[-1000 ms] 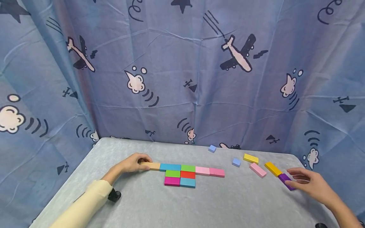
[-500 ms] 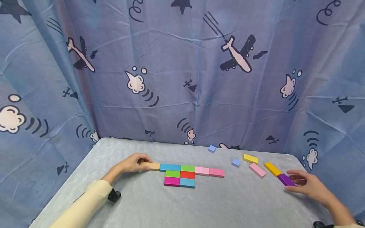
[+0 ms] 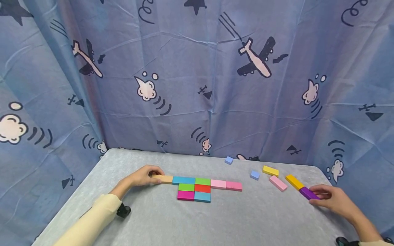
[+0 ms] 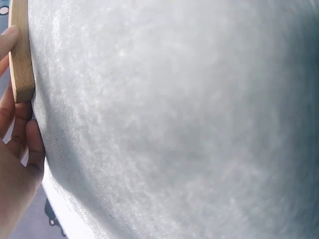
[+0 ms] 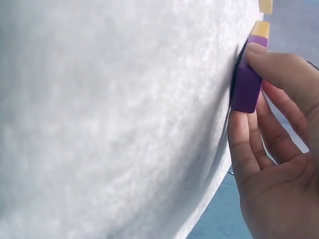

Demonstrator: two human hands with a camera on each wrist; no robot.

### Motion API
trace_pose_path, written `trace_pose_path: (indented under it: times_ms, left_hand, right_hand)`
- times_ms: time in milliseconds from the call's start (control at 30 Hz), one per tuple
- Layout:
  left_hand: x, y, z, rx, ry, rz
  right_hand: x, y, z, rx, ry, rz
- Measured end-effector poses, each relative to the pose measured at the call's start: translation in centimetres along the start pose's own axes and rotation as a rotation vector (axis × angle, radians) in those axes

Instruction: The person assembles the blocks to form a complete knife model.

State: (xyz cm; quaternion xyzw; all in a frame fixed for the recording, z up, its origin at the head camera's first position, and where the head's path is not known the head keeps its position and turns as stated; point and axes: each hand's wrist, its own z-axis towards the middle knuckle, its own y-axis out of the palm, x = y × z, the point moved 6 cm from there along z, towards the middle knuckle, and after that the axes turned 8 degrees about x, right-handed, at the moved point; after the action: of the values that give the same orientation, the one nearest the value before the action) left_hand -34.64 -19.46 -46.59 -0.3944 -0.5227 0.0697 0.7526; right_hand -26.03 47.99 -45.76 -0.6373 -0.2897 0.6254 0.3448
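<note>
At the left end of a row of flat blocks, my left hand pinches a wooden tan block between thumb and fingers; the left wrist view shows the same tan block with the thumb on its face. A blue block touches its right end, followed by a green block. On the right side, my right hand pinches a purple block, which lies end to end with an orange-yellow block. In the right wrist view the thumb presses the purple block.
Two pink blocks continue the row. Below it sit green, red, magenta and light-blue blocks. A yellow block, a loose pink block and small blue blocks lie toward the back right. A patterned curtain hangs behind the table.
My right hand has shifted slightly and closed its grip on the purple block, which has turned a little. My left hand stays still on the tan block.
</note>
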Motion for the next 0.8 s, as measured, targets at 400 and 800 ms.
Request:
trace_pose_path:
  times_ms: [400,800]
  left_hand:
    - [0.0,0.0,0.1,-0.001,0.005,0.011]
    - [0.2,-0.1,-0.1,0.008,0.007,0.005]
  right_hand:
    - [-3.4,-0.5,-1.2,0.07,-0.081,0.029]
    - [-10.1,3.0,-1.9,0.004,-0.22,0.17]
